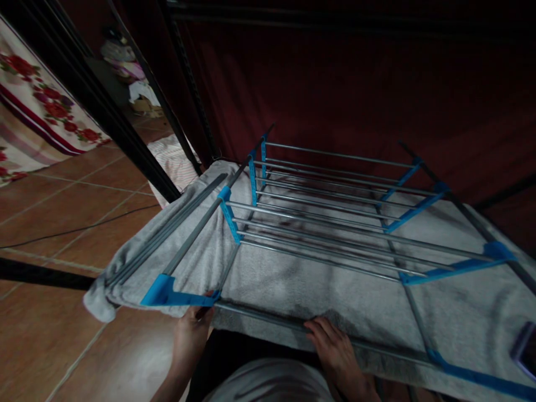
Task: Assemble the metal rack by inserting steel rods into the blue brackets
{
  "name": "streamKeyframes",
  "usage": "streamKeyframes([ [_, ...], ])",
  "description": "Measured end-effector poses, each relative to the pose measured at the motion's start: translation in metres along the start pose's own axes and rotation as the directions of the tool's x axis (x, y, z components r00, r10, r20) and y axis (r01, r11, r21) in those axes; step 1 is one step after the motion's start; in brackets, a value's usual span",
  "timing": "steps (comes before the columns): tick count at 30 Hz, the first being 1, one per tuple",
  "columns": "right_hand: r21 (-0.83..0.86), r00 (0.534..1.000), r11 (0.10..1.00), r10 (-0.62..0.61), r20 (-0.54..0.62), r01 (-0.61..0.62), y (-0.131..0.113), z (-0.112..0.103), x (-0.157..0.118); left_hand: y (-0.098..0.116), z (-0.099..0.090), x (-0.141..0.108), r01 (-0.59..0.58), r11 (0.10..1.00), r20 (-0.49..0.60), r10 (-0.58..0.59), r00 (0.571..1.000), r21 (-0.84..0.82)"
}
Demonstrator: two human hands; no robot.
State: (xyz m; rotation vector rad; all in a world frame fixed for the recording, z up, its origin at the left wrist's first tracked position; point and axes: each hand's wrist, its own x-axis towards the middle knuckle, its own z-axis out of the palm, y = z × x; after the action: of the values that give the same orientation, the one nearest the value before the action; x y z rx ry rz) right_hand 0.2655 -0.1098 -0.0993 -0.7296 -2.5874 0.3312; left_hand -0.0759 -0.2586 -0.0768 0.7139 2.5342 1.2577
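A partly assembled rack of metal tubes (318,257) with blue plastic brackets lies on a grey blanket (272,285). My left hand (190,332) is closed at the inner end of the near-left blue bracket (161,290), where a front metal rod (259,316) meets it. Some of those fingers are hidden under the bracket. Farther right, my right hand (335,349) has its fingers curled over the same front rod. At the rod's right end sits another blue bracket (481,374).
Several loose grey tubes (167,229) lie along the blanket's left side. A dark phone-like object (525,349) rests at the right edge. Black metal posts (125,134) rise at left, beside a floral cloth (46,100). A thin cable (84,228) crosses the tiled floor.
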Motion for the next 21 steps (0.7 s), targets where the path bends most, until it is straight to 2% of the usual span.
streamKeyframes([
  [4,-0.012,1.000,1.000,-0.005,0.000,0.005,0.001,-0.001,0.000,0.002,0.000,-0.001,-0.017,0.999,-0.013,0.017,1.000,0.029],
  [13,-0.080,1.000,0.996,-0.026,-0.005,0.026,0.001,0.001,-0.003,-0.001,0.001,-0.001,0.069,0.998,-0.001,-0.069,0.998,0.012],
  [17,-0.140,0.995,0.986,-0.093,-0.025,0.088,-0.001,0.001,0.000,-0.003,0.001,-0.003,0.065,0.997,0.018,-0.066,0.998,0.042],
  [21,-0.168,0.986,0.973,-0.164,-0.016,0.159,-0.013,0.011,0.013,-0.004,0.001,-0.004,0.039,0.997,0.042,-0.042,0.998,0.074],
])
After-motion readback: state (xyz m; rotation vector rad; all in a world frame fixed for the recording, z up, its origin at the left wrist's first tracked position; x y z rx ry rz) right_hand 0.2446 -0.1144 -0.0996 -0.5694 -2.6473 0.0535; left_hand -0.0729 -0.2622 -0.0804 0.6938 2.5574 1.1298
